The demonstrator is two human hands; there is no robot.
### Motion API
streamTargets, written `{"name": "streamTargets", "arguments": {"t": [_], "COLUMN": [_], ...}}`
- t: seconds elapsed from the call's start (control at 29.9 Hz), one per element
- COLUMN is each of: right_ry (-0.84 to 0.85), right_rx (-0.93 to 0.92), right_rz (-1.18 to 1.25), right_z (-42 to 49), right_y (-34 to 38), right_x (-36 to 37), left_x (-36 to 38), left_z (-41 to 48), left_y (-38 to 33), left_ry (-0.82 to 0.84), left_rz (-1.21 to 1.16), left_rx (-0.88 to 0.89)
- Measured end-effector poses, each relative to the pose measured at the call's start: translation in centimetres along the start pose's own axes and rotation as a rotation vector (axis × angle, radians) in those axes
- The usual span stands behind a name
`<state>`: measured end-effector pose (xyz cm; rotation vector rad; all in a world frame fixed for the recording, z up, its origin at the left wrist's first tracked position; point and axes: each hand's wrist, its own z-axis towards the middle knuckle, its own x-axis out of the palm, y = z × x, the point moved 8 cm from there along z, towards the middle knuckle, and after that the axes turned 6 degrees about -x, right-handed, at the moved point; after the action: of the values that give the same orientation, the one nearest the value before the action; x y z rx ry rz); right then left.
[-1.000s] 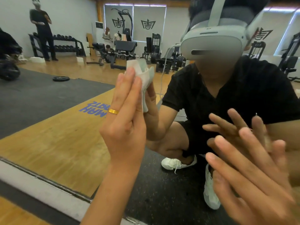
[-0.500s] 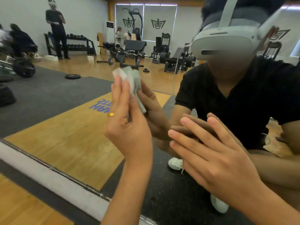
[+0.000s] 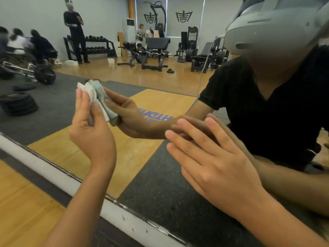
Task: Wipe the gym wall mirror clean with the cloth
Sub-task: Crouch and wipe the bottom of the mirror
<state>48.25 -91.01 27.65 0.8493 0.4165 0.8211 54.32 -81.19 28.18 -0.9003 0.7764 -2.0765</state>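
The gym wall mirror [image 3: 142,163] fills most of the view and reflects the gym and a crouching person in a black shirt and a headset. My left hand [image 3: 90,134] holds a crumpled white cloth [image 3: 89,92] against the glass at the left of centre, fingers pointing up. My right hand [image 3: 210,161] lies flat with straight fingers against the mirror at the lower right. Each hand meets its own reflection in the glass.
A white baseboard strip [image 3: 58,179] runs under the mirror's lower edge, with wooden floor [image 3: 23,207] in front of it. Reflected in the glass are weight benches, a dumbbell rack, weight plates and other people.
My left hand has slid the cloth leftward and down across the glass. My right hand has moved left and lower on the mirror. The view has shifted to the left.
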Motion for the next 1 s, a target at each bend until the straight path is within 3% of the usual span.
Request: {"name": "streamTargets", "arguments": {"t": [0.07, 0.13, 0.17, 0.23, 0.27, 0.33, 0.37, 0.4, 0.47, 0.64, 0.8, 1.0], "right_ry": [0.0, -0.163, -0.202, -0.135, -0.034, 0.156, 0.131, 0.093, 0.157, 0.067, -0.233, -0.527], "right_rx": [0.044, 0.002, -0.061, -0.197, -0.245, -0.356, -0.461, -0.505, -0.51, -0.472, -0.404, -0.171], "right_rz": [0.04, -0.147, -0.127, 0.007, -0.066, -0.776, -1.166, -1.426, -1.66, -1.821, -1.858, -2.108], "right_z": [1.4, -0.4, -1.2, -5.0, -8.4, -14.2, -15.3, -16.0, -16.3, -11.8, -9.2, -6.8], "right_y": [-1.1, 0.2, 0.6, 2.8, 5.3, 10.5, 11.9, 12.8, 12.7, 9.0, 7.2, 3.9], "right_x": [0.1, -2.0, -2.3, -2.5, -1.3, 1.8, 1.7, 1.5, 2.5, 5.2, 5.4, 5.0], "left_x": [-0.2, -0.3, -0.2, 0.1, 0.1, 0.1, 0.0, 0.0, 0.1, 0.1, -0.9, -1.6], "left_z": [-0.1, -0.1, -0.2, -0.5, -0.5, -0.2, 0.0, 0.2, 0.6, 1.7, 6.1, 9.7], "left_y": [0.2, 0.3, 0.3, 0.5, 0.6, 1.1, 1.4, 1.6, 1.6, 1.8, 1.9, 2.9], "left_ry": [0.037, 0.04, 0.033, 0.013, 0.01, 0.016, 0.038, 0.064, 0.121, 0.264, 0.472, 0.553], "left_rz": [0.058, 0.097, 0.11, 0.098, 0.069, 0.004, -0.01, -0.008, -0.004, -0.061, 0.033, -0.026], "left_rx": [0.024, 0.046, 0.045, 0.039, 0.039, 0.044, 0.051, 0.078, 0.187, 0.392, 0.73, 0.917]}}
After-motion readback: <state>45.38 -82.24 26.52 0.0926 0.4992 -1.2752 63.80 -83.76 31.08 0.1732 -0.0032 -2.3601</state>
